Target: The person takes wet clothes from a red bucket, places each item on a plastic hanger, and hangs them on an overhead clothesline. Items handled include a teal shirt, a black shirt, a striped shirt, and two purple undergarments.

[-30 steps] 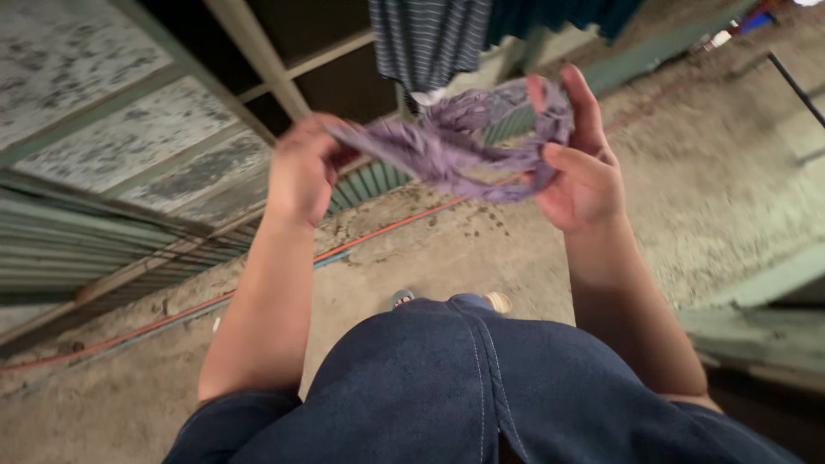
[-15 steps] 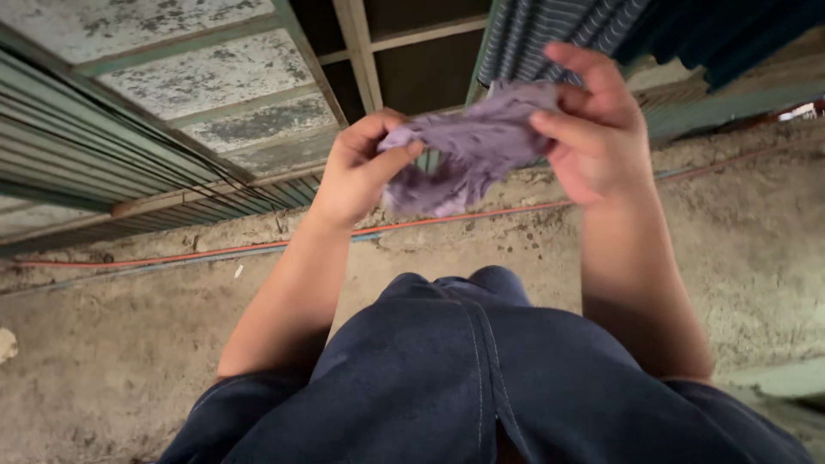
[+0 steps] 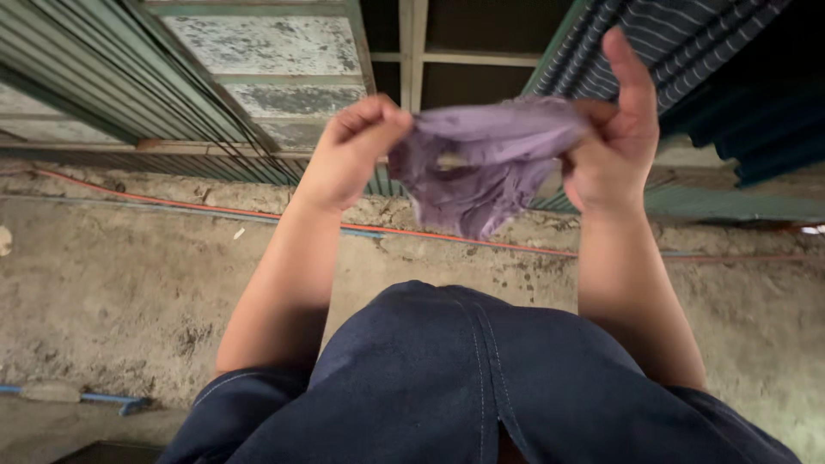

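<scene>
A small purple cloth (image 3: 485,163) is stretched between both hands at about chest height, its lower part hanging loose in a crumpled fold. My left hand (image 3: 348,155) pinches its left edge with closed fingers. My right hand (image 3: 614,137) grips the right edge, the thumb pointing up. Both forearms reach forward over my dark blue denim garment (image 3: 464,378), which fills the bottom of the view.
Rough concrete ground (image 3: 129,283) lies below, crossed by an orange cable (image 3: 172,204). Corrugated metal sheeting (image 3: 112,77) stands at the upper left. A striped dark garment (image 3: 679,43) hangs at the upper right beside a green frame. A blue pipe (image 3: 103,399) lies at the lower left.
The view has swung left and levelled. Both hands have pulled the purple cloth out wider between them, and it now hangs down in the middle.
</scene>
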